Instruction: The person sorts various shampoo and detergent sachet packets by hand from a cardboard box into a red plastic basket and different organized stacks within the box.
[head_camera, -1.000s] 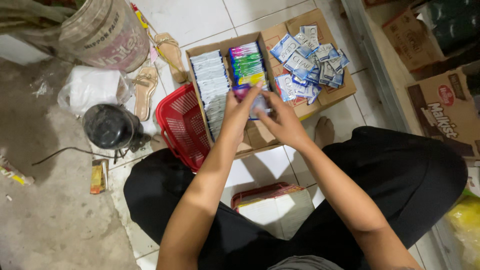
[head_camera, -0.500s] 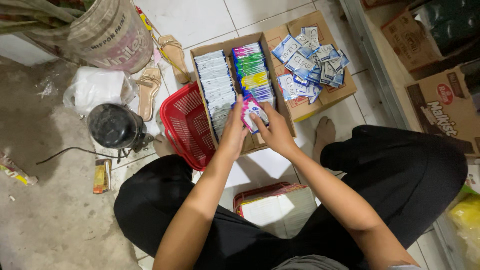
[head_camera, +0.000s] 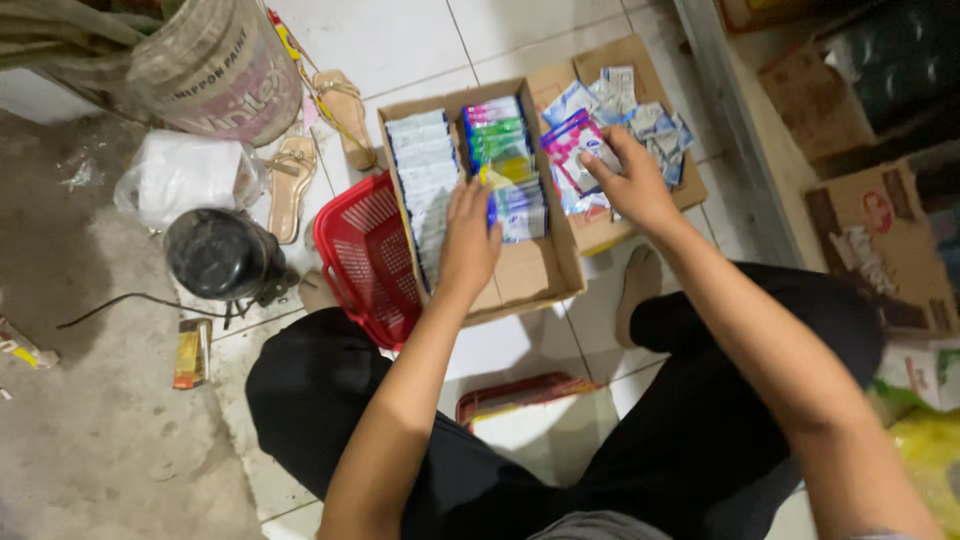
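Sachets (head_camera: 505, 170) sit filed in the cardboard box (head_camera: 540, 275), left hand (head_camera: 468, 240) resting flat and open on them, right hand (head_camera: 630, 185) pinching a pink packet (head_camera: 572, 150) off the loose pile beside it, light, floppy, slick stuff I'd grab by the edges.

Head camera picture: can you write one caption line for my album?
Left hand rests on sachet rows in a cardboard box; right hand reaches loose sachets.
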